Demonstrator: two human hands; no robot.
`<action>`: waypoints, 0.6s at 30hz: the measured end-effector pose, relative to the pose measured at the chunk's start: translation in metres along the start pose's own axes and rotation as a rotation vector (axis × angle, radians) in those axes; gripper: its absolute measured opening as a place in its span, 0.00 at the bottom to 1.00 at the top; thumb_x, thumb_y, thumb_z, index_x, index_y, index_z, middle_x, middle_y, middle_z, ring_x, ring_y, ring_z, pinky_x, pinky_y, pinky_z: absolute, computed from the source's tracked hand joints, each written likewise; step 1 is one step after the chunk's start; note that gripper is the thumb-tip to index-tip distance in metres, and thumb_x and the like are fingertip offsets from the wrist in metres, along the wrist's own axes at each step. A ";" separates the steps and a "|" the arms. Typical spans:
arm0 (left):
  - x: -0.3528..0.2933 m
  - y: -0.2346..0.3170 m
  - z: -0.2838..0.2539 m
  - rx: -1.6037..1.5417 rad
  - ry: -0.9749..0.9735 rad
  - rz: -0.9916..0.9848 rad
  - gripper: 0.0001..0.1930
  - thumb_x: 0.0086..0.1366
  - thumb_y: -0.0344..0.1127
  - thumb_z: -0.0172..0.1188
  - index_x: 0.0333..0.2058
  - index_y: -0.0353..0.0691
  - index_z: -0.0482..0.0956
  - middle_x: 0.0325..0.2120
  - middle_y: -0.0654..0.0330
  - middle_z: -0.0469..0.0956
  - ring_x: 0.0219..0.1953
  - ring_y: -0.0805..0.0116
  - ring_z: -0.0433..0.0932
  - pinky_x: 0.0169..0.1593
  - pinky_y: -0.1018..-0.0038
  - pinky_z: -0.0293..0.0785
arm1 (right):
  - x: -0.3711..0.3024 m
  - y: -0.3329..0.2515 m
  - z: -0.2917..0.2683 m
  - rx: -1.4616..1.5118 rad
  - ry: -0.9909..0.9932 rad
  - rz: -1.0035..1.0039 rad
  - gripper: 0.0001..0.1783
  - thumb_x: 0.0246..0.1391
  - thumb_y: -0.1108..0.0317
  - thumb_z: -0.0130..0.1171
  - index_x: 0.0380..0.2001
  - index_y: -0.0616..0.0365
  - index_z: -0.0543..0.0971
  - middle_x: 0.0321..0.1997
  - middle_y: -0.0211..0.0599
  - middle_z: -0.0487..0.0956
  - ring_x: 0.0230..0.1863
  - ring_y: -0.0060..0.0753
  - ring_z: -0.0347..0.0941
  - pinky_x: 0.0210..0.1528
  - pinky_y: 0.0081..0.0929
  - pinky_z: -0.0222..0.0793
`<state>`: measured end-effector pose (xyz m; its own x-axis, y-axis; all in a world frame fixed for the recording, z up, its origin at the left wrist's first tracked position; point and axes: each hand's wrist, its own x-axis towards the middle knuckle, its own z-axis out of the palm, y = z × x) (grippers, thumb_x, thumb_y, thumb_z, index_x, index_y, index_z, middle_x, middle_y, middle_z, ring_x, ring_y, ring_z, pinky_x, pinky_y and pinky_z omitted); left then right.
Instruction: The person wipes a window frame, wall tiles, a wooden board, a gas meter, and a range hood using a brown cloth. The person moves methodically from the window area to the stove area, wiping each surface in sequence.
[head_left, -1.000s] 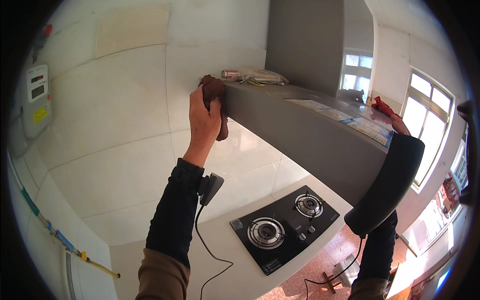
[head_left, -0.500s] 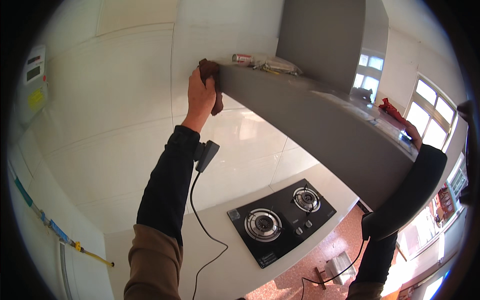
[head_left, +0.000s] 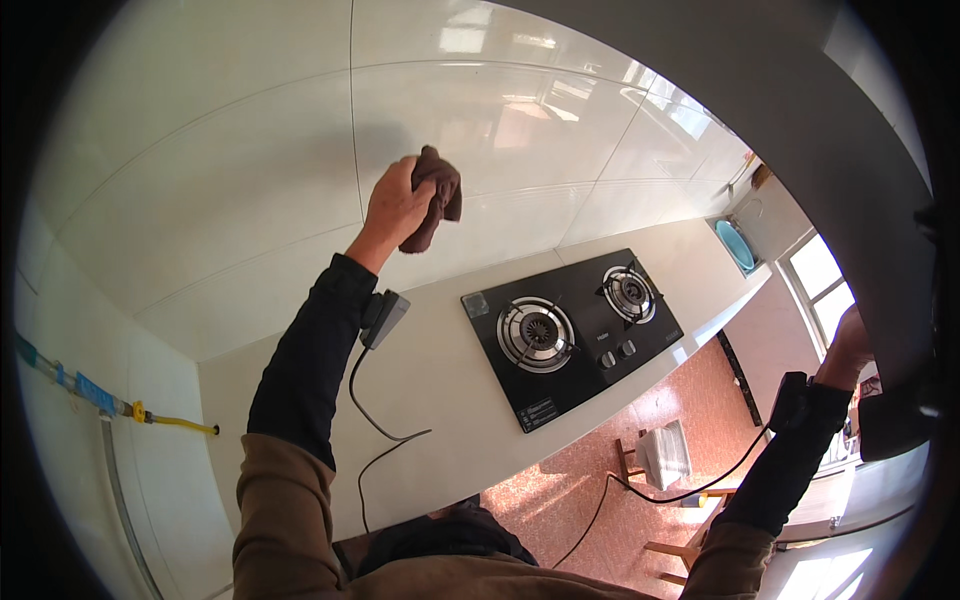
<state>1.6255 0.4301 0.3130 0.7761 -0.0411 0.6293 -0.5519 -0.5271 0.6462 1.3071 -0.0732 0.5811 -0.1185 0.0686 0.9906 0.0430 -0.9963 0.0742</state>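
My left hand point(head_left: 390, 205) is closed round a crumpled dark brown cloth point(head_left: 440, 205), whose loose end hangs below the fingers. Both are in front of the pale tiled wall point(head_left: 270, 170), up and to the left of the black gas stove point(head_left: 585, 370); whether the cloth touches the tiles I cannot tell. At the right my right hand point(head_left: 848, 345) is raised against the grey range hood point(head_left: 770, 90). Its fingers are hidden by the hood's edge and dim light.
The stove with two burners sits in a white countertop point(head_left: 430, 400). A light-blue basin point(head_left: 735, 243) is at the counter's far end. A yellow gas hose point(head_left: 180, 423) enters the left wall. Below, a stool point(head_left: 665, 455) stands on the reddish floor. Thin cables trail from both forearms.
My left hand has come down off the hood's left corner with the cloth. The view has tilted down, so the hood's top and the items on it are out of sight. My right hand appears lower.
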 end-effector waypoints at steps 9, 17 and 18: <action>-0.186 -0.109 0.043 0.175 -0.380 -0.416 0.37 0.68 0.47 0.64 0.68 0.27 0.69 0.67 0.35 0.71 0.71 0.39 0.68 0.72 0.53 0.68 | 0.007 0.028 -0.011 -0.163 0.024 0.009 0.20 0.70 0.64 0.57 0.60 0.63 0.77 0.62 0.51 0.81 0.62 0.48 0.80 0.68 0.42 0.73; -0.288 -0.161 -0.001 0.222 -0.518 -0.614 0.35 0.68 0.45 0.63 0.67 0.28 0.71 0.67 0.39 0.73 0.70 0.42 0.70 0.72 0.56 0.68 | 0.011 0.047 -0.012 -0.273 0.018 0.036 0.20 0.71 0.63 0.54 0.60 0.63 0.77 0.61 0.51 0.81 0.61 0.48 0.80 0.68 0.42 0.74; -0.297 -0.164 -0.006 0.231 -0.513 -0.626 0.35 0.68 0.45 0.63 0.67 0.28 0.71 0.67 0.39 0.73 0.70 0.43 0.71 0.72 0.56 0.68 | 0.012 0.049 -0.014 -0.213 0.044 -0.006 0.20 0.71 0.62 0.54 0.60 0.64 0.77 0.61 0.51 0.81 0.61 0.48 0.80 0.68 0.42 0.74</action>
<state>1.4840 0.5343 0.0227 0.9914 -0.0349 -0.1263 0.0594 -0.7394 0.6707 1.2943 -0.1220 0.5947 -0.1617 0.0774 0.9838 -0.1676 -0.9846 0.0499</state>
